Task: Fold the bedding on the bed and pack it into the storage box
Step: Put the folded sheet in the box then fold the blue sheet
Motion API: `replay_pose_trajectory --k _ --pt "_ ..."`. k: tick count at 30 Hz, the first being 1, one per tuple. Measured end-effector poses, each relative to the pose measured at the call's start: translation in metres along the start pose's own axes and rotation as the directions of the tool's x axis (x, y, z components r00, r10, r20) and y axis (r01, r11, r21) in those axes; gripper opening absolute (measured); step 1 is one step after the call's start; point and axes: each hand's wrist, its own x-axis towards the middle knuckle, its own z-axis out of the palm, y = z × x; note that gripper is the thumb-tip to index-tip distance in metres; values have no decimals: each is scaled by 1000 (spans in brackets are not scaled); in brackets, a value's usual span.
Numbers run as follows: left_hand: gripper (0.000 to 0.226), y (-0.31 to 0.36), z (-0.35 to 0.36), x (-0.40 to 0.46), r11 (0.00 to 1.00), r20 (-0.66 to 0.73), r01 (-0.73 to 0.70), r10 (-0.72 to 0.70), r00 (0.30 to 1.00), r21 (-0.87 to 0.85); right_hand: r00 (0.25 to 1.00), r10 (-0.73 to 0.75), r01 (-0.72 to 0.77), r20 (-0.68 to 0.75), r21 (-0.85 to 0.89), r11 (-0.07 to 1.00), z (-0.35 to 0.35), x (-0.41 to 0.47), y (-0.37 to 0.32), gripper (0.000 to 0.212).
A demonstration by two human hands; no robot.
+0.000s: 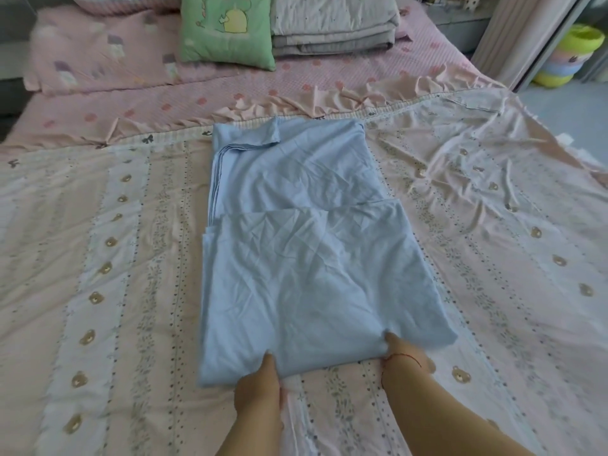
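Note:
A light blue sheet (296, 245), folded into a long strip, lies in the middle of the bed on a spread pink-and-white bear-print quilt cover (108, 258). Its near part is doubled over the far part. My left hand (260, 386) pinches the sheet's near edge left of centre, thumb on top and fingers underneath. My right hand (399, 357) grips the near edge further right, thumb on top, with a red string round the wrist. No storage box is in view.
A green dinosaur cushion (227, 28) and a folded grey quilt (332, 24) stand at the head of the bed on a pink sheet (230, 90). Stacked coloured plastic basins (566, 57) sit on the floor at the far right.

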Motion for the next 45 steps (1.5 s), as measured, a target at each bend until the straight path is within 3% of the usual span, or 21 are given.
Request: replay_pose_trajectory --k 2,3,5,7,11,16,19,26,33,37,40,45 --pt "44 12 1 -13 910 91 135 -108 990 -392 992 41 -67 116 229 971 1 18 4 107" --pt "40 21 3 -20 831 135 169 -114 984 -529 983 41 -96 178 311 946 1 23 2 102" --pt "47 33 2 -24 697 196 203 -92 976 -687 962 43 -158 271 420 894 -3 5 -9 69" --pt "47 48 -3 -35 640 224 195 -36 974 -743 944 -57 -97 325 440 893 -5 -10 -22 53" --pt "44 80 -20 -60 644 175 50 132 976 -763 893 -258 46 368 498 866 -8 -34 -50 57" --pt "20 115 -40 -94 657 143 -115 326 934 -745 818 -393 129 420 531 837 -12 -73 -87 48" --pt "22 127 -51 -115 639 122 -195 417 901 -744 781 -446 156 436 556 817 -19 -95 -103 45" --pt "28 135 -80 -173 513 43 -342 599 800 -787 710 -577 199 404 670 715 -56 -138 -122 43" --pt "22 117 -96 -225 475 -60 -440 625 778 -762 709 -622 216 332 738 640 -98 -171 -113 24" --pt "15 89 -108 -251 456 -117 -488 631 767 -745 757 -603 273 250 718 641 -125 -181 -100 17" --pt "19 67 -121 -276 407 -197 -555 649 734 -726 758 -639 335 130 762 554 -149 -195 -86 6" --pt "14 57 -134 -299 327 -306 -602 631 713 -729 749 -662 356 -22 857 373 -168 -217 -82 18"
